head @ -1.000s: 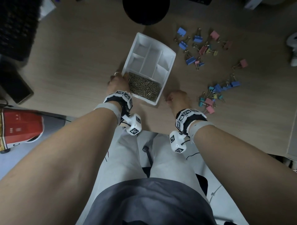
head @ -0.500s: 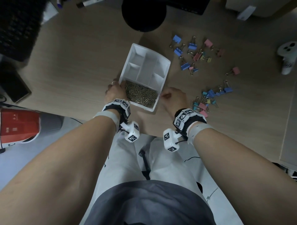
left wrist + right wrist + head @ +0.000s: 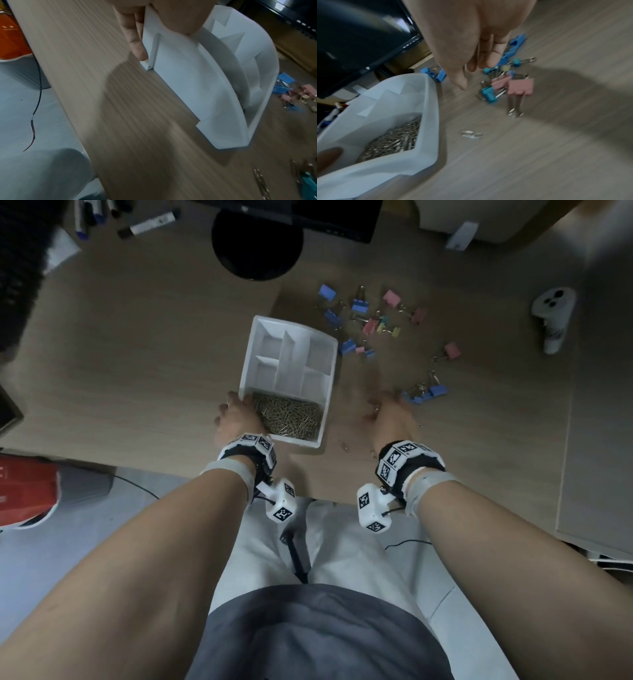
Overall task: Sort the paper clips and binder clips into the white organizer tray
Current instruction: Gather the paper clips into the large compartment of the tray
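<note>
The white organizer tray (image 3: 329, 395) sits mid-table, its near compartment full of silver paper clips (image 3: 289, 419). My left hand (image 3: 234, 419) grips the tray's near-left corner, with the fingers (image 3: 137, 44) on the outer wall and the thumb over the rim. My right hand (image 3: 388, 414) hovers with straight, empty fingers over a near cluster of binder clips, among them a pink one (image 3: 520, 86) and a teal one (image 3: 489, 94). Blue binder clips (image 3: 424, 393) lie just past its fingertips. More coloured binder clips (image 3: 370, 320) are scattered beyond the tray. A loose paper clip (image 3: 471, 134) lies beside the tray.
A black monitor base (image 3: 257, 244) stands behind the tray, with markers (image 3: 147, 224) at the back left. A white controller (image 3: 553, 313) lies at the far right. The table's near edge runs just under my wrists.
My right hand has moved right, from the tray's near-right corner to above the near binder clips. The left hand keeps its hold on the tray, which has turned slightly.
</note>
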Action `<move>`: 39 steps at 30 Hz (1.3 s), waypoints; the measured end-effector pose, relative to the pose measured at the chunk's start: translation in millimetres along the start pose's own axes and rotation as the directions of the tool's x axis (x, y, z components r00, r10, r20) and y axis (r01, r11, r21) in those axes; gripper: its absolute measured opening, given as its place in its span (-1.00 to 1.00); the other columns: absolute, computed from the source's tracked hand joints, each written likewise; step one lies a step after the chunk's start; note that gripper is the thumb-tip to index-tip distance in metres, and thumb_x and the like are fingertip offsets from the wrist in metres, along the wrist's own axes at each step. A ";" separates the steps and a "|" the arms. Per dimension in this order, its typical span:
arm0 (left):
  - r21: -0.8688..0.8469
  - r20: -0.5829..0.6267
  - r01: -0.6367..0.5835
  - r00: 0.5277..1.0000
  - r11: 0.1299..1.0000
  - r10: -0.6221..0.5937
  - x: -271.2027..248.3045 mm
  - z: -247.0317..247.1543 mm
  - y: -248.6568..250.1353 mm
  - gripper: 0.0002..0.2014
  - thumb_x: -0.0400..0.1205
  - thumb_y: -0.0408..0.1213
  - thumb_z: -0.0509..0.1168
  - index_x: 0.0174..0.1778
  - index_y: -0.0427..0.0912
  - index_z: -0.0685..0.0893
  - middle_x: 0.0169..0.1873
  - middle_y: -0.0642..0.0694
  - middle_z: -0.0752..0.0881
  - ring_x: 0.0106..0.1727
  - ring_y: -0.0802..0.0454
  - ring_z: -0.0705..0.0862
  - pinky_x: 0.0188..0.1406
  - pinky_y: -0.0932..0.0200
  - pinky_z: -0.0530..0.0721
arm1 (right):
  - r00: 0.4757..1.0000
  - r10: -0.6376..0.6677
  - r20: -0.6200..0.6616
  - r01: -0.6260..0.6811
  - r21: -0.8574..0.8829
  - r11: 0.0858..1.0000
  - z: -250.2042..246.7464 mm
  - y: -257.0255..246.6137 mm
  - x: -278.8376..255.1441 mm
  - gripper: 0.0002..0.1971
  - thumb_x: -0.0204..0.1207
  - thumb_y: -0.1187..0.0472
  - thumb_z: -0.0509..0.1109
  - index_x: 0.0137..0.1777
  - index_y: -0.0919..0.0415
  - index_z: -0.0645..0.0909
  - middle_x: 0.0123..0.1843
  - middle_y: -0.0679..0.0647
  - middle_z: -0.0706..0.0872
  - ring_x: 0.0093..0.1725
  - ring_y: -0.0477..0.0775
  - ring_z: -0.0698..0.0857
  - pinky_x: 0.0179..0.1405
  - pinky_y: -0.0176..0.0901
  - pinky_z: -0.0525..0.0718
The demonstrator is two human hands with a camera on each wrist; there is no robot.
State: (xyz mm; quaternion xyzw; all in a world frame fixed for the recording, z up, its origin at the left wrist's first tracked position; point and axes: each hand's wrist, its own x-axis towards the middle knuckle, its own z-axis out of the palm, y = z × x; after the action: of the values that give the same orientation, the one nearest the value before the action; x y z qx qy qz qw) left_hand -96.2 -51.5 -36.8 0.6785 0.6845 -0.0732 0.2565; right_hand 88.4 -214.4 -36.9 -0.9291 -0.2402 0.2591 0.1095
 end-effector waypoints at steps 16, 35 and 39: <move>0.060 -0.052 0.029 0.998 0.998 -0.026 -3.9 7.4 9.4 -0.53 0.76 0.03 -0.02 0.43 -0.25 0.39 0.31 -0.21 0.60 0.28 -0.27 0.59 0.02 -0.11 0.57 | 0.998 0.048 0.039 -0.044 -0.101 0.994 12.0 14.2 5.6 -0.79 0.47 0.27 0.42 0.07 0.09 0.73 0.02 0.24 0.75 -0.01 0.31 0.74 -0.07 -0.01 0.74; 0.004 -0.094 0.093 0.991 0.996 -0.092 -5.7 13.5 12.9 -0.52 0.75 0.06 -0.02 0.40 -0.26 0.40 0.28 -0.26 0.60 0.27 -0.29 0.58 0.09 -0.19 0.56 | 0.932 -0.338 0.128 0.349 -0.078 0.934 -41.3 3.6 35.8 -0.68 0.52 0.18 0.48 0.26 -0.04 0.69 0.26 0.10 0.66 0.14 0.15 0.71 0.13 -0.04 0.69; -0.004 -0.105 0.099 0.990 0.995 -0.098 -6.6 13.5 13.0 -0.53 0.75 0.06 -0.03 0.34 -0.25 0.44 0.26 -0.26 0.61 0.25 -0.28 0.59 0.07 -0.14 0.55 | 0.914 -0.370 0.166 0.383 -0.058 0.922 -22.1 5.5 19.0 -0.83 0.47 0.09 0.54 0.01 0.10 0.79 0.08 0.11 0.75 0.13 0.17 0.70 0.11 -0.06 0.65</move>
State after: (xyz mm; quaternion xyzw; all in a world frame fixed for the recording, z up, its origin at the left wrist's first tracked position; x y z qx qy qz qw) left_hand -80.6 -62.6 -42.1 0.6469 0.7296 -0.0506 0.2159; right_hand 116.6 -211.3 -28.2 -0.8467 -0.4337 0.2924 0.0972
